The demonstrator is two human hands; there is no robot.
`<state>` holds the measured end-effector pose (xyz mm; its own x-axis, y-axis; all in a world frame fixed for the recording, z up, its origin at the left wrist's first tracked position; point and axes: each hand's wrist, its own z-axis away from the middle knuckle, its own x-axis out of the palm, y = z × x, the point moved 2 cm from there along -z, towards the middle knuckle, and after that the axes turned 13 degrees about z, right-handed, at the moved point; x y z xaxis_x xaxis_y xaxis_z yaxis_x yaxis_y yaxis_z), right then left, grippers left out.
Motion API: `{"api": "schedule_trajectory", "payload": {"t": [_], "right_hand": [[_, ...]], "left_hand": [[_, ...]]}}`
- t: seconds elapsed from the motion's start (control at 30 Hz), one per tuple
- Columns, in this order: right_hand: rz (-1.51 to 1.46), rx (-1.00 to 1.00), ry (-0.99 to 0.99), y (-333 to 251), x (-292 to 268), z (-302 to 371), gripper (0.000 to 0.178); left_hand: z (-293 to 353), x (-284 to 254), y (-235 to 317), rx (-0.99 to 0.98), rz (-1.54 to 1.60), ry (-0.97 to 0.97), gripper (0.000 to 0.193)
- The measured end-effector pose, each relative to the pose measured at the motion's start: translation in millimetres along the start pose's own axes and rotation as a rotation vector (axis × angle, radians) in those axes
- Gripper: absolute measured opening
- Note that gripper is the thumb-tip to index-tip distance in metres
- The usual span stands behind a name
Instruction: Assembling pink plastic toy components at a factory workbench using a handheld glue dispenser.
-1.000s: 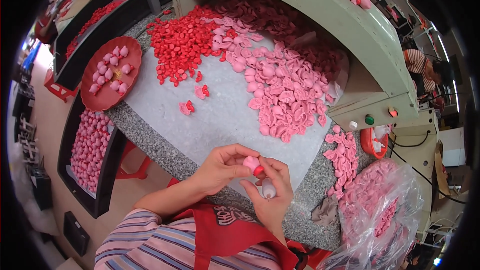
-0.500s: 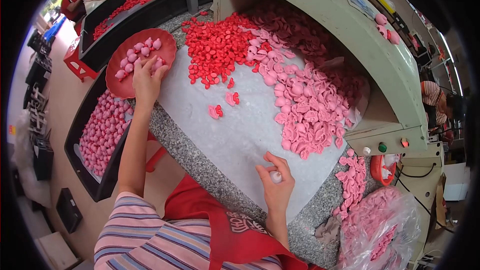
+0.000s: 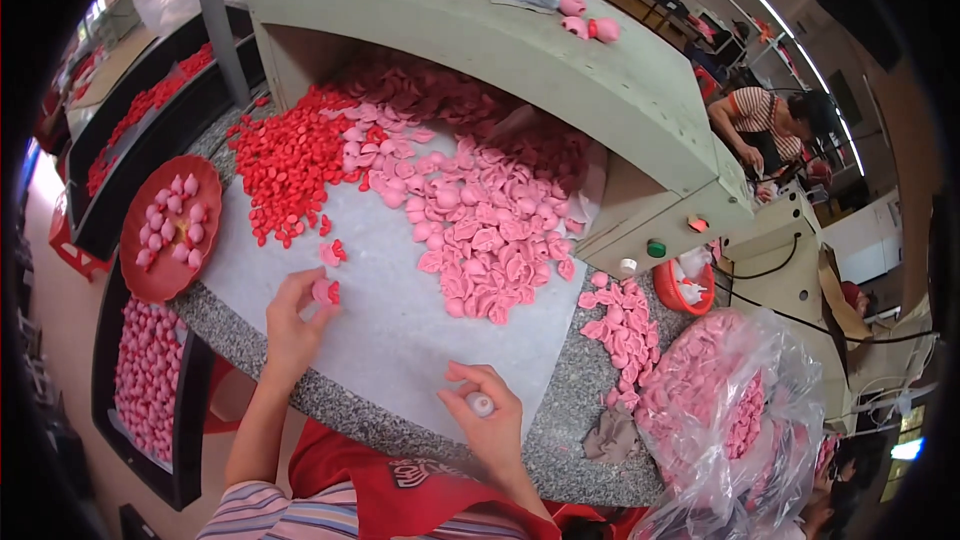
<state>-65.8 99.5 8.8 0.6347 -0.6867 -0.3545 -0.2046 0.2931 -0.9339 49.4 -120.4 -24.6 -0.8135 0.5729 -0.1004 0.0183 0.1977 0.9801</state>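
My left hand (image 3: 290, 332) reaches over the white sheet (image 3: 390, 340), thumb and forefinger closing on a small pink piece (image 3: 321, 291) with a red part at its edge. A similar pink-and-red piece (image 3: 333, 253) lies just beyond. My right hand (image 3: 490, 422) is curled round a small whitish bottle (image 3: 481, 404); its round top shows between the fingers and the rest is hidden in the palm. Loose red pieces (image 3: 290, 165) are heaped at the sheet's far left. Pink shell-like pieces (image 3: 480, 230) form a larger heap to their right.
A red scalloped dish (image 3: 135, 275) of pink-and-red assembled pieces stands left, above a black tray (image 3: 188, 420) of more. A pale green machine housing (image 3: 480, 20) arches over the heaps. At right are a red basket (image 3: 668, 292) and a clear bag of pink pieces (image 3: 740, 410).
My left hand has left the red dish and come back to the sheet, onto a pink-and-red piece. The right hand still holds the bottle. The whole view has shifted.
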Motion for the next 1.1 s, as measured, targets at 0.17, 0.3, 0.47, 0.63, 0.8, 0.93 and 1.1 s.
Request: {"api": "schedule_trajectory", "payload": {"t": [0.17, 0.3, 0.47, 0.63, 0.8, 0.93, 1.1], "right_hand": [[0.007, -0.065, 0.031, -24.1, -16.0, 9.9, 0.031], [-0.025, -0.102, 0.072, -29.0, -29.0, 13.1, 0.040], [-0.114, -0.035, 0.282, -17.7, -52.0, 19.7, 0.047], [-0.234, 0.053, 0.326, -33.6, -61.4, 33.8, 0.042], [0.197, -0.284, 0.487, -28.3, -64.5, 47.2, 0.032], [0.352, -0.419, 0.493, -30.6, -61.5, 53.5, 0.029], [0.379, -0.389, 0.426, -37.1, -56.8, 47.2, 0.025]], "left_hand": [[28.8, 58.6, 44.7, -0.235, 0.470, -0.561, 0.039], [38.3, 101.9, 49.2, -0.482, 1.012, -0.581, 0.035], [42.7, 126.6, 53.0, -0.854, 1.480, -0.548, 0.046], [47.3, 125.9, 39.1, -1.063, 1.451, -0.532, 0.046], [54.4, 119.9, 53.0, -1.130, 1.327, -0.518, 0.044], [55.6, 116.2, 57.1, -1.064, 1.277, -0.555, 0.043], [54.8, 117.1, 57.7, -1.139, 1.303, -0.547, 0.044]]}}
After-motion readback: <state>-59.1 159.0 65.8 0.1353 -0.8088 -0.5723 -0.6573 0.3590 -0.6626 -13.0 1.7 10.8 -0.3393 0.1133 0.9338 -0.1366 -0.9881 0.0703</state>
